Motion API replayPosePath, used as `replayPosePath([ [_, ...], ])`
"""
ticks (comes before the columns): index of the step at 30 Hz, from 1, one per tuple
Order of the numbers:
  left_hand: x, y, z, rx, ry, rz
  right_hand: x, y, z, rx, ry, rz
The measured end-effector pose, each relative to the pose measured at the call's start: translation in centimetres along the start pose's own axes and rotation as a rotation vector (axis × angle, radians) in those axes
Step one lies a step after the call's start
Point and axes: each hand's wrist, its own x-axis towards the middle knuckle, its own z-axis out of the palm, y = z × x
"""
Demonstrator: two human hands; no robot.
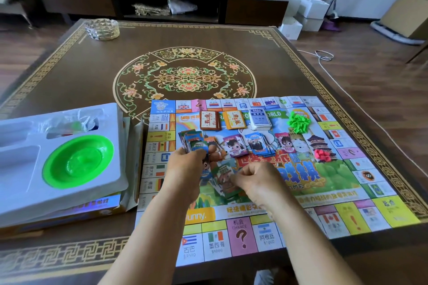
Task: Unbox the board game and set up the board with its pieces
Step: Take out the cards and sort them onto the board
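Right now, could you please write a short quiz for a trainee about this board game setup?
1. True or false: the green bowl sits in the white plastic tray.
2. Which hand holds the fan of play money? A) left hand B) right hand
3. Fill in: the pile of green houses lies on the ____, beyond the red pieces.

Key: 1 true; 2 A; 3 game board.
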Motion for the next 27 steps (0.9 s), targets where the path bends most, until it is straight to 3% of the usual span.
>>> replayPosePath([
  [6, -0.2, 0.1, -0.1, -0.001, 0.006, -0.003, 0.0, -0.4, 0.5, -0.116, -0.002, -0.031],
  [13, -1.2, -0.1, 0.4, 0.004, -0.096, -0.043, -0.2, -1.5, 1.1, 0.278, -0.005, -0.069],
  [19, -1.0, -0.4, 0.4, 0.035, -0.124, -0.060, 0.6, -1.0, 1.4, 0.415, 0.038, -0.010],
  [27, -0.7, -0.9, 0.5, 0.101, -0.107, -0.026, 1.1, -0.3, 0.5, 0.388, 0.082, -0.003],
])
